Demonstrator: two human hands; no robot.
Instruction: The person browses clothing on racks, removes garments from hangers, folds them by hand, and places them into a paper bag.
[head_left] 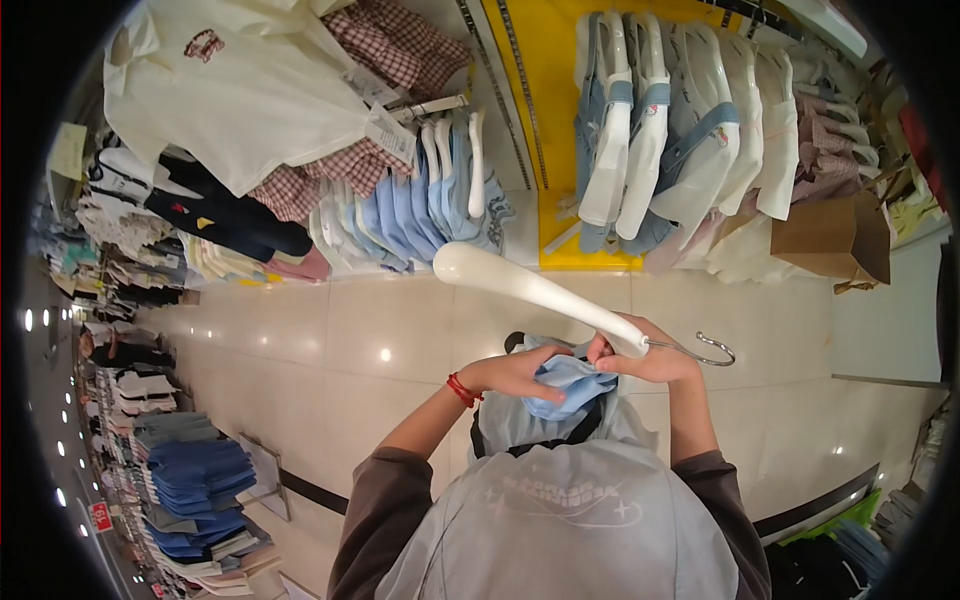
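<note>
A white hanger (530, 290) with a metal hook points to the upper left, held near its hook end by my right hand (645, 350). Light blue folded fabric (575, 388) lies between my two hands in front of my chest. My left hand (522, 377), with a red cord on its wrist, grips the left side of that fabric. The thumb of my right hand touches the fabric's upper edge. Part of the hanger covers some right-hand fingers.
White and blue clothes (640, 150) hang on a rack at upper right, beside a brown paper bag (830, 238). Blue garments (410, 215) and a white shirt (240, 90) hang at upper left. Stacked blue clothes (200, 480) stand at lower left. A person (125, 350) is far left.
</note>
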